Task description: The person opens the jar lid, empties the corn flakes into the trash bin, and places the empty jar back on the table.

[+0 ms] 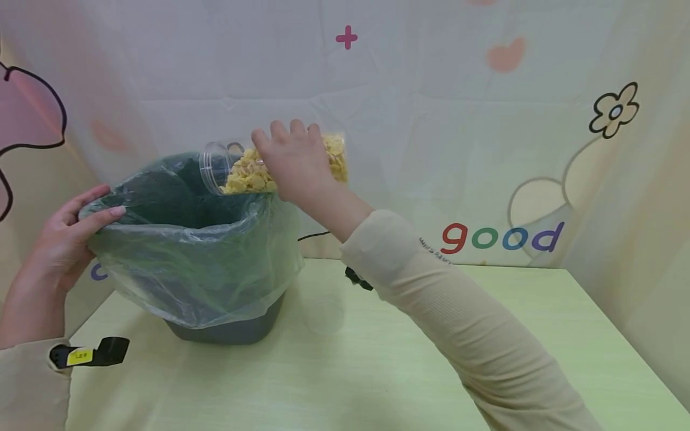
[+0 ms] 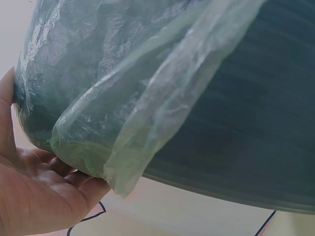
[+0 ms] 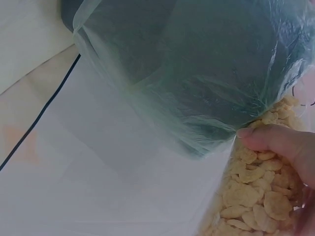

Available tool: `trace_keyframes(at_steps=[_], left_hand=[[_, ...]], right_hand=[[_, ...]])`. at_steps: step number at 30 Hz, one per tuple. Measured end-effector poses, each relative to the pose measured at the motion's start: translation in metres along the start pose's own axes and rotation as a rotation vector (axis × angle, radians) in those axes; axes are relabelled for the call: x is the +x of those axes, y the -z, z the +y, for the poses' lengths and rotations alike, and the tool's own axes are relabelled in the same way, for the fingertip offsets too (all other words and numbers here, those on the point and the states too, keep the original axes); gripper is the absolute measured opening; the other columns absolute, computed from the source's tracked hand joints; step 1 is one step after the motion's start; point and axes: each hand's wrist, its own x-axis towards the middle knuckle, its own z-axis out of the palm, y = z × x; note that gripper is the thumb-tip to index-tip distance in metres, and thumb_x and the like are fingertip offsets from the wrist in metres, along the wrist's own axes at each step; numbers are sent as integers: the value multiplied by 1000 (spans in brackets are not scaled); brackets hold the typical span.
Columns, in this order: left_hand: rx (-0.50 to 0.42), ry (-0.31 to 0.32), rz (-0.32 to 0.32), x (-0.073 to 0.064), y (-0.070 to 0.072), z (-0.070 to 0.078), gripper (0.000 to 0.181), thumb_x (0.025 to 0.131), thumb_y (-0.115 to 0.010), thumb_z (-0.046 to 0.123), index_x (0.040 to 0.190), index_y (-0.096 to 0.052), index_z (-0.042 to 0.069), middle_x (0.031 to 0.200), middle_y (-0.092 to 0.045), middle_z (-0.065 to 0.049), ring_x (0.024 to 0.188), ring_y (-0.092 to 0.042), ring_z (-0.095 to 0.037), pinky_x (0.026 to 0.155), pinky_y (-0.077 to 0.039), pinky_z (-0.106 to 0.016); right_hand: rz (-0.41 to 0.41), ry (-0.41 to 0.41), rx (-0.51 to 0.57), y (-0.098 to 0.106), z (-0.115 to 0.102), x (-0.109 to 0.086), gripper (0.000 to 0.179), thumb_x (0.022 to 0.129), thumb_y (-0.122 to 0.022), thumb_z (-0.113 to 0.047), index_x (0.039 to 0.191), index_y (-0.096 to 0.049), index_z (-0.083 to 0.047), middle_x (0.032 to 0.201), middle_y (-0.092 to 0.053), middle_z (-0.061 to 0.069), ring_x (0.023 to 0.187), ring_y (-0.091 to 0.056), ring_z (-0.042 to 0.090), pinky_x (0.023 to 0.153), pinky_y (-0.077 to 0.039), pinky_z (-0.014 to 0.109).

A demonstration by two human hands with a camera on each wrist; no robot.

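Observation:
A dark grey trash bin [image 1: 226,332] stands on the table at the left, lined with a translucent green bag [image 1: 199,269] folded over its rim. My left hand [image 1: 67,239] grips the bin's left rim through the bag, thumb inside; the left wrist view shows the fingers under the bag's edge. With my right hand [image 1: 293,158] I hold a clear plastic jar [image 1: 212,167] on its side over the bin's right rim. Its mouth points left over the bin's opening. Yellow flakes [image 3: 256,196] lie along the jar, some close to its mouth.
A round clear lid [image 1: 323,314] lies on the pale green table [image 1: 404,359], right of the bin. Behind hangs a printed backdrop [image 1: 409,149], and a thin black cord [image 1: 312,236] runs along it near the bin.

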Motion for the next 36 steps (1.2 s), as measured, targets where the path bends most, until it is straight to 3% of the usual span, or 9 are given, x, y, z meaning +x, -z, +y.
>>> trace_keyframes(at_steps=[3,8,15,23,36], left_hand=[[-6,-3,-6,3,1,-2,63,89,-58,17,143,-27,25,131,-29,6,84,-53,-1,62,-48,-16],[-13,-11,-13,7,2,-4,64,89,-59,16,144,-26,24,118,-36,10,84,-53,-2,62,-48,-16],[-13,-14,0,7,2,-4,63,89,-58,15,143,-27,23,113,-38,11,82,-52,-1,61,-48,-15],[-37,-37,-29,7,0,-3,64,90,-56,11,145,-23,20,113,-39,10,81,-54,-1,62,-48,-15],[-28,-29,-22,7,1,-3,64,89,-57,12,144,-25,21,113,-39,9,77,-56,-2,61,-49,-17]], right_hand=[[29,4,-26,-3,-1,2,59,83,-63,-26,133,-34,-17,119,-48,4,102,-48,27,88,-39,41],[63,5,-49,-6,-2,4,48,88,-57,-23,130,-36,-17,116,-49,4,101,-49,27,87,-40,41],[122,16,-117,-7,-6,4,36,93,-48,-21,128,-39,-16,114,-50,4,101,-50,26,86,-42,38],[153,13,-166,-9,-7,4,32,93,-48,-20,124,-41,-16,110,-50,3,98,-50,24,86,-42,37],[199,27,-183,-11,-10,3,36,90,-54,-20,123,-41,-15,109,-51,4,99,-50,25,87,-41,37]])
